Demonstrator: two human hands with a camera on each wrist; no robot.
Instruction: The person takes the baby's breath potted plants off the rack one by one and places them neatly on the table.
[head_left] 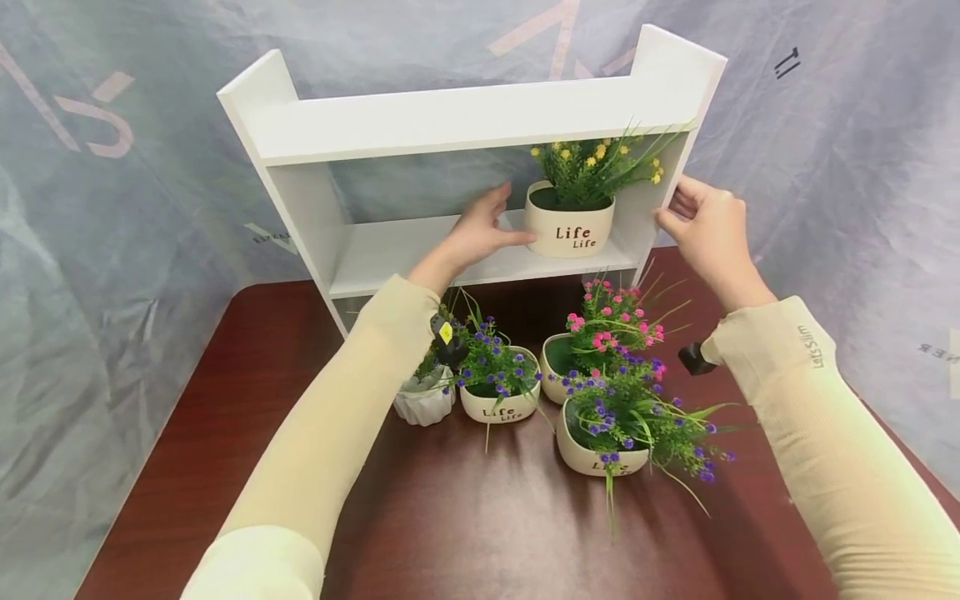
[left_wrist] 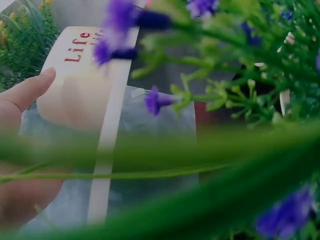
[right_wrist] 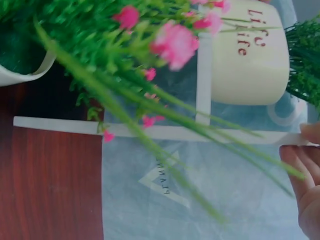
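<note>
On the middle board of a white shelf (head_left: pixel 450 117), toward its right end, stands a cream pot of yellow flowers (head_left: pixel 570 229) lettered "Life". My left hand (head_left: pixel 480 229) is at the pot's left side, fingers spread and thumb tip against the pot wall; in the left wrist view that thumb (left_wrist: pixel 32 90) overlaps the cream side. My right hand (head_left: pixel 708 221) grips the front edge of the shelf's right side panel. The right wrist view has the thumb and fingers (right_wrist: pixel 300 170) on opposite faces of that panel (right_wrist: pixel 250 135).
Below the shelf on the dark red table (head_left: pixel 450 517) stand a white fluted pot (head_left: pixel 426 404), a purple-flowered pot (head_left: pixel 501 407), a pink-flowered pot (head_left: pixel 555 367) and, foremost, another purple-flowered pot (head_left: pixel 592 454). Their leaves reach up near both wrists. Grey printed cloth (head_left: pixel 135 208) hangs behind.
</note>
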